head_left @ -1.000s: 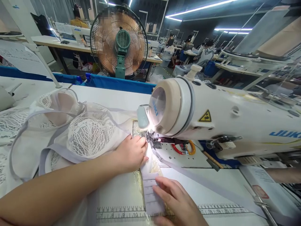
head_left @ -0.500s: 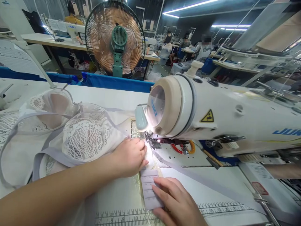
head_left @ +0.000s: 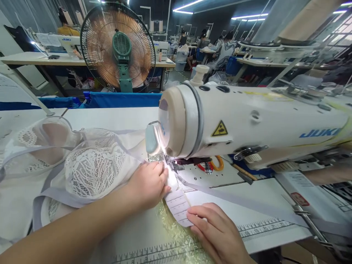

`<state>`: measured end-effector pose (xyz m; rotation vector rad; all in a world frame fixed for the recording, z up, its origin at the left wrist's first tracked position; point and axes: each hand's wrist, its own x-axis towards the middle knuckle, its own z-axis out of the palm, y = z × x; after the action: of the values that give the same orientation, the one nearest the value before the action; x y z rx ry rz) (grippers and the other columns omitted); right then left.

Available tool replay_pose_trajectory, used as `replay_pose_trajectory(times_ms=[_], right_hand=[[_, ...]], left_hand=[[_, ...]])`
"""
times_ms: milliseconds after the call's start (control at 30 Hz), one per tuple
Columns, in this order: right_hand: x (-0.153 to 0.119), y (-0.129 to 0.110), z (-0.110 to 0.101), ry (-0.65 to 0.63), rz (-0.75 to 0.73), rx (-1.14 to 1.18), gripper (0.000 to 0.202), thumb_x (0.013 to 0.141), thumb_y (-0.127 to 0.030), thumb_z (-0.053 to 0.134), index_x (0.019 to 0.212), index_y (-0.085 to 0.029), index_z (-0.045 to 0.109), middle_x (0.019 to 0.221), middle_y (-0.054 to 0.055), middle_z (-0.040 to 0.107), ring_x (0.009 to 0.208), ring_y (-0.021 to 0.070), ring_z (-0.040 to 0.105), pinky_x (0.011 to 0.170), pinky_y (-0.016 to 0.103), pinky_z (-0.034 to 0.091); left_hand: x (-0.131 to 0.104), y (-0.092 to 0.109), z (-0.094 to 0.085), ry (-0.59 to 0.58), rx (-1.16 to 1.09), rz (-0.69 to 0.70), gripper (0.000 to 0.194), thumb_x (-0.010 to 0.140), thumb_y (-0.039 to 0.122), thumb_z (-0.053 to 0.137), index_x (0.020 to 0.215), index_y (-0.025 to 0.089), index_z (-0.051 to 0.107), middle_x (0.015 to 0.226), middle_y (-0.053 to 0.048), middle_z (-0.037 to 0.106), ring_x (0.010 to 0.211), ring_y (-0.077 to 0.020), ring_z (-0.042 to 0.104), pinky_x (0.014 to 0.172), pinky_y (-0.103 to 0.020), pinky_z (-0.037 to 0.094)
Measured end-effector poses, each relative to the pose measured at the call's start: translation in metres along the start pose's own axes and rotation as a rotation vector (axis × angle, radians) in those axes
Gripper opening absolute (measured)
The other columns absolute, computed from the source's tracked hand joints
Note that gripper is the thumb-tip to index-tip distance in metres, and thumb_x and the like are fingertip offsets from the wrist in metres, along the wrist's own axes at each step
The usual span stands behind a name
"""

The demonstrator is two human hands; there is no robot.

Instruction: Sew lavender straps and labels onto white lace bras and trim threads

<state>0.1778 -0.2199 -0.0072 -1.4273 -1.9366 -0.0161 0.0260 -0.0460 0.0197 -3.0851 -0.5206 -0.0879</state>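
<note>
A white lace bra (head_left: 95, 165) lies on the left of the sewing machine bed, its band running toward the presser foot (head_left: 171, 165). My left hand (head_left: 150, 183) is closed over the band's end beside the needle area, fingertips pressing it down. From there a pale lavender bra hook-and-eye strip (head_left: 178, 208) with stitched rows extends toward me. My right hand (head_left: 217, 229) pinches the right edge of its near end between thumb and fingers. A lavender elastic tape (head_left: 233, 200) runs from the foot to the lower right. The needle tip cannot be made out.
The JUKI machine head (head_left: 233, 121) reaches across the right side. Scissors with red and orange handles (head_left: 217, 164) lie behind the foot. A printed ruler (head_left: 154, 253) marks the table's front. Beyond stand a big fan (head_left: 121, 47) and several people at machines.
The view has shifted, so the machine and fan sit further left. My right hand has swung the strip's near end to the right, tilting it. My left hand stays near the foot.
</note>
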Motion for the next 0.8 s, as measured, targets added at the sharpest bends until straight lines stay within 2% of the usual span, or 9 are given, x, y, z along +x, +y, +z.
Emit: replay_pose_trajectory(times_ms=[133,300,433,633,700,800], right_hand=[[-0.001,0.001,0.002,0.060,0.064,-0.009,0.022,0.087,-0.009,0.044,0.103,-0.017,0.057,0.090,0.009,0.064,0.074,0.0157,0.060,0.061,0.024,0.050],[-0.002,0.001,0.005,0.111,0.063,-0.032,0.020,0.089,-0.012,0.045,0.104,-0.016,0.058,0.094,0.010,0.066,0.082,0.0162,0.063,0.068,0.024,0.053],[0.000,0.001,0.006,0.136,0.071,-0.061,0.019,0.089,-0.014,0.046,0.103,-0.016,0.058,0.095,0.010,0.067,0.083,0.0164,0.064,0.069,0.024,0.054],[0.002,0.001,0.008,0.182,0.075,-0.064,0.024,0.089,-0.011,0.045,0.108,-0.014,0.058,0.100,0.011,0.067,0.088,0.0168,0.065,0.073,0.024,0.055],[0.004,0.000,0.007,0.200,0.088,-0.048,0.025,0.088,-0.010,0.044,0.109,-0.015,0.058,0.100,0.011,0.067,0.090,0.0168,0.064,0.075,0.025,0.055],[0.009,0.001,0.003,0.222,0.118,-0.023,0.026,0.089,-0.012,0.045,0.110,-0.016,0.058,0.100,0.010,0.067,0.090,0.0166,0.065,0.076,0.025,0.055]], left_hand=[[0.000,0.000,-0.004,0.003,-0.033,0.014,0.035,0.086,0.033,0.048,0.110,0.010,0.057,0.108,-0.015,0.058,0.094,-0.0284,0.056,0.077,-0.042,0.048],[0.003,-0.002,-0.004,0.020,-0.016,0.057,0.035,0.086,0.030,0.046,0.111,0.008,0.057,0.111,-0.017,0.058,0.100,-0.0292,0.054,0.084,-0.044,0.048],[0.005,-0.004,-0.006,0.032,-0.004,0.051,0.031,0.086,0.028,0.046,0.108,0.009,0.059,0.110,-0.017,0.059,0.097,-0.0289,0.055,0.083,-0.044,0.048],[0.003,0.000,-0.014,0.119,0.084,0.153,0.027,0.088,0.026,0.042,0.101,0.014,0.062,0.110,-0.012,0.060,0.101,-0.0291,0.051,0.086,-0.048,0.042],[0.002,0.004,-0.019,0.083,0.101,0.179,0.026,0.089,0.025,0.041,0.099,0.015,0.062,0.102,-0.010,0.062,0.099,-0.0285,0.052,0.080,-0.045,0.043],[-0.001,0.010,-0.028,-0.036,0.105,0.197,0.027,0.090,0.023,0.037,0.100,0.015,0.061,0.094,-0.010,0.063,0.090,-0.0254,0.053,0.072,-0.040,0.044]])
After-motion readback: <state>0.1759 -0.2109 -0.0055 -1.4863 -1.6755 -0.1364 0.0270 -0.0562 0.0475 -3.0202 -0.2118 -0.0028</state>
